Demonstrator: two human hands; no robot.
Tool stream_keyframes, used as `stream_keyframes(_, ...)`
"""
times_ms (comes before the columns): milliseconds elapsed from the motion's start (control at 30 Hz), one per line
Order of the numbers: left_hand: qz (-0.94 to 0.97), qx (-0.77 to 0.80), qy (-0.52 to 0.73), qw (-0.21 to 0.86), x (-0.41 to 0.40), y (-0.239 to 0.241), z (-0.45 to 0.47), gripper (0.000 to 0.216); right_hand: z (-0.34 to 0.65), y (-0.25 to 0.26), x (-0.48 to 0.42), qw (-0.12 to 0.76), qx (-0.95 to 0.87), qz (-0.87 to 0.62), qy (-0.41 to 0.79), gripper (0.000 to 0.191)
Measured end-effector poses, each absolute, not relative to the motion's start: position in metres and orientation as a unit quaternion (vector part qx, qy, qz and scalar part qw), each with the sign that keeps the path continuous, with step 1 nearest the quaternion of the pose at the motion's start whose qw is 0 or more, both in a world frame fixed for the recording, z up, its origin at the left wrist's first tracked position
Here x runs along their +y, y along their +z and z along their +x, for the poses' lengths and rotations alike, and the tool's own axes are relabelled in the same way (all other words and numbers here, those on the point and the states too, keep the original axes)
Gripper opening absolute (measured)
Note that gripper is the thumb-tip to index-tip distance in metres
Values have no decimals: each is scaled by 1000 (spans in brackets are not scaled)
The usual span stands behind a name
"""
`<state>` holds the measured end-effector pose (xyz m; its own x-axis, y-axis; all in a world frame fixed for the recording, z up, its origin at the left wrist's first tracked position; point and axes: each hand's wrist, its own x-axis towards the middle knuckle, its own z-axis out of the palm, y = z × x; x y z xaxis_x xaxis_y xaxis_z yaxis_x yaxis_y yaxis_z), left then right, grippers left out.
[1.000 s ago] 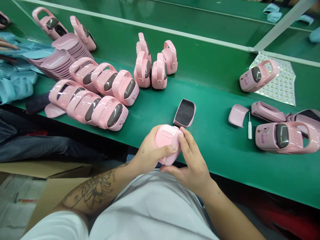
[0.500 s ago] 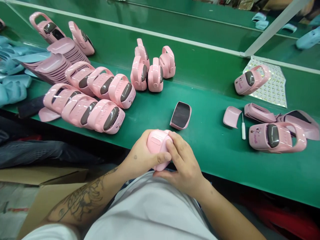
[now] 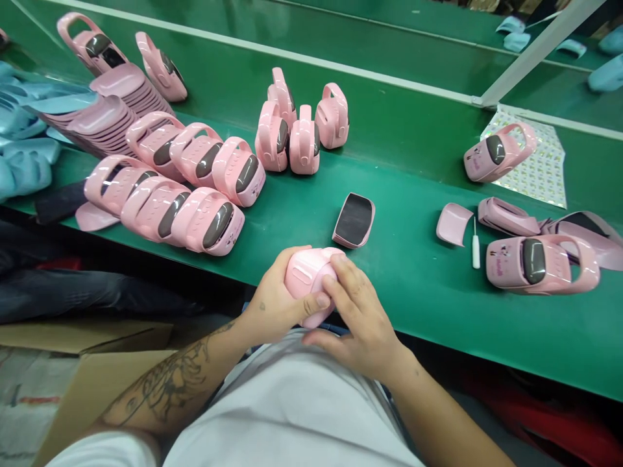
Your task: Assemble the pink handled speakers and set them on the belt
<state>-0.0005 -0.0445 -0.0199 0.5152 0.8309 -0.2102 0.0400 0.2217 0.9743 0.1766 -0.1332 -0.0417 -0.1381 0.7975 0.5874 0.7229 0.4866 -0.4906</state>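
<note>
My left hand (image 3: 280, 301) is wrapped round a glossy pink plastic housing (image 3: 307, 269), its thumb lying across the front. From the other side my right hand (image 3: 363, 311) grips the same housing, fingers on its upper right part and thumb low near my shirt. The housing is held close to my body at the bench's front edge; its underside is hidden. Just beyond my hands lies a pink shell with a dark panel (image 3: 356, 219). Pink handled housings with dark windows (image 3: 209, 220) stand in rows to the left.
Several upright housings (image 3: 304, 143) stand at the back of the green bench (image 3: 409, 266). On the right are a small white-handled screwdriver (image 3: 476, 251), a curved pink cover (image 3: 453, 224), printed housings (image 3: 559, 263) and a sticker sheet (image 3: 549, 159). Stacked pink covers (image 3: 104, 123) and blue parts (image 3: 24, 162) fill the far left.
My right fingers have shifted slightly on the pink housing, and its thumb has come a little away from the lower edge. The camera view has moved slightly; the bench items stay put.
</note>
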Motion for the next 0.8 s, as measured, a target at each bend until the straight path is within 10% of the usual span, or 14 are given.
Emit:
stream_keyframes(367, 437, 228, 396, 775, -48, -24, 12, 86, 162, -32, -135, 633, -317, -478, 520, 86)
stream_keyframes(800, 586, 403, 286, 642, -44, -2, 5, 81, 175, -20, -136, 622, -345, -487, 507, 73)
